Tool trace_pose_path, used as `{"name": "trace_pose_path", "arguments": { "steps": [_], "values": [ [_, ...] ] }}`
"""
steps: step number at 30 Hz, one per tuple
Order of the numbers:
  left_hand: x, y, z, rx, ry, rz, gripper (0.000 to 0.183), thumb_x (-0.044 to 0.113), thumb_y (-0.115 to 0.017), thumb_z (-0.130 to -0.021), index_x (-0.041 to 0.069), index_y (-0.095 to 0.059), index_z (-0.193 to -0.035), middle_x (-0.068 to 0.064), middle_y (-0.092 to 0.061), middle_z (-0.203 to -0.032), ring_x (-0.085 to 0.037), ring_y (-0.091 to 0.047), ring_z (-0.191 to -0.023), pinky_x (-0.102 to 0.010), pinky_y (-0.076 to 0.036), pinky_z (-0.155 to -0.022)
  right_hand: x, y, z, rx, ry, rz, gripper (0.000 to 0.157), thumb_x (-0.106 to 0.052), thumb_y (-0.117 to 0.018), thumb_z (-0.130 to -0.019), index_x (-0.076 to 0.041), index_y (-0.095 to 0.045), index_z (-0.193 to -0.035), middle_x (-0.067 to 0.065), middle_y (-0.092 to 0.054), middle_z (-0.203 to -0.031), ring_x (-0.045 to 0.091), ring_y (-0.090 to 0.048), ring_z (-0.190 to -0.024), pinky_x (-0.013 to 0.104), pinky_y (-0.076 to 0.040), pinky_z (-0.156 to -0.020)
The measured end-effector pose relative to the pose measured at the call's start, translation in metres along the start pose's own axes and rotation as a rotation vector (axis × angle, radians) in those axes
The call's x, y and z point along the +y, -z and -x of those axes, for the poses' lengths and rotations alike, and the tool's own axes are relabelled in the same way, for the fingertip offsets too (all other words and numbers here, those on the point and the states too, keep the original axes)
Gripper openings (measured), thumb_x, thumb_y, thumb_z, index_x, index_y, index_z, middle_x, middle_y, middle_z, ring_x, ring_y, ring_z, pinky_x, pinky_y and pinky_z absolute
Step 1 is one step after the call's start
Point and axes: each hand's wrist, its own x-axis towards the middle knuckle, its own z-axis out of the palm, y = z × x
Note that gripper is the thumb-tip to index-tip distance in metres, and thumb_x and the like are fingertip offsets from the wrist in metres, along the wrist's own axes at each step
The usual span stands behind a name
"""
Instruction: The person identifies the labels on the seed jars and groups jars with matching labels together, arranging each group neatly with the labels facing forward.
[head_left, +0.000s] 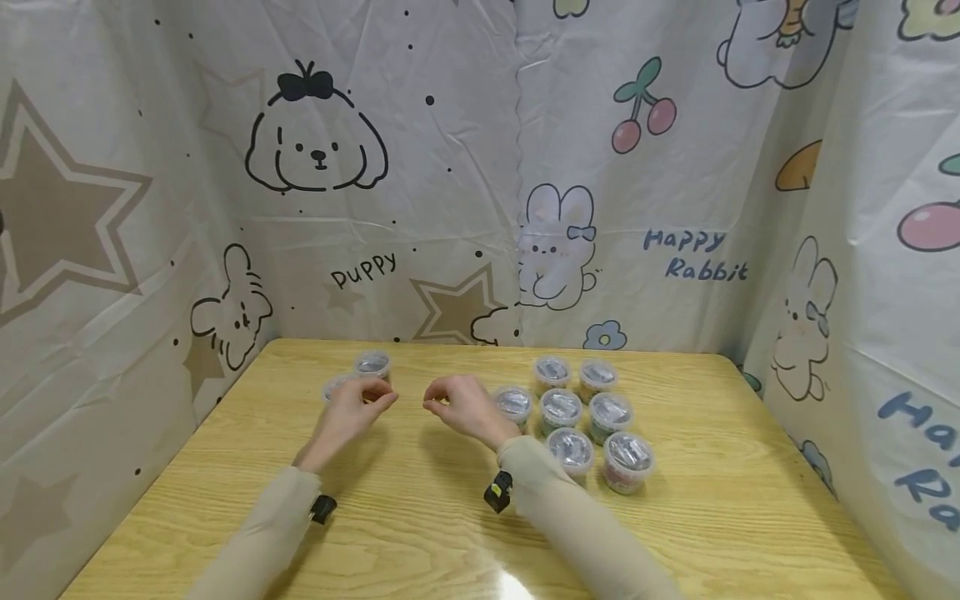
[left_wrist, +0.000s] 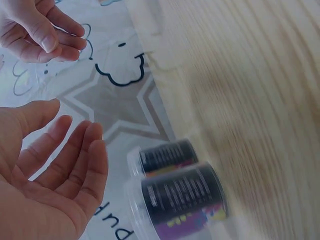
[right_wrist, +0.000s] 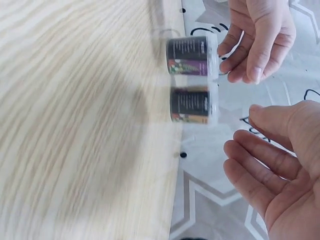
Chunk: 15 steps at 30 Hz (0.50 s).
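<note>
My left hand [head_left: 351,415] hovers over the left part of the table with its fingers loosely bent and nothing in them. Right behind it stand two small clear-lidded tubs [head_left: 372,364]; the hand partly covers the nearer one in the head view. In the left wrist view, a black label with a purple lower band wraps the nearer tub [left_wrist: 185,200]. Facing the left hand across a gap, my right hand [head_left: 468,408] is also raised and holds nothing, thumb apart from the relaxed fingers. Just right of it a lidded tub [head_left: 514,403] is partly hidden by the wrist.
More lidded tubs [head_left: 561,408] stand in a loose group on the right half of the wooden table [head_left: 420,533]. The front right one [head_left: 628,458] sits beyond my right forearm. A printed cloth [head_left: 450,167] hangs along the table's back and sides.
</note>
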Motion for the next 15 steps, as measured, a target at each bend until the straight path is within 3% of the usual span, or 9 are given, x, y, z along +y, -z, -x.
{"name": "trace_pose_path", "arguments": {
  "steps": [9,15],
  "values": [
    [-0.013,0.016,0.000,0.072,0.079,-0.068,0.014,0.025,-0.064,-0.085,0.012,-0.068,-0.084,0.002,-0.065,-0.074,-0.012,-0.057,-0.064,-0.029,-0.047,-0.057,-0.016,-0.017,-0.022,-0.004,0.021,0.021,0.010,-0.021,-0.062,-0.087,-0.017,-0.070,-0.091,-0.010,-0.065,-0.085,0.000,-0.056,-0.075,0.017,-0.046,-0.067],
    [-0.025,0.028,-0.002,0.112,0.090,-0.115,0.013,0.025,-0.064,-0.085,0.013,-0.069,-0.085,0.002,-0.065,-0.076,-0.014,-0.058,-0.069,-0.031,-0.046,-0.062,-0.016,-0.027,-0.033,-0.018,0.012,0.058,0.010,-0.022,-0.062,-0.087,-0.017,-0.071,-0.090,-0.010,-0.065,-0.083,-0.001,-0.055,-0.072,0.015,-0.045,-0.065]
  ]
}}
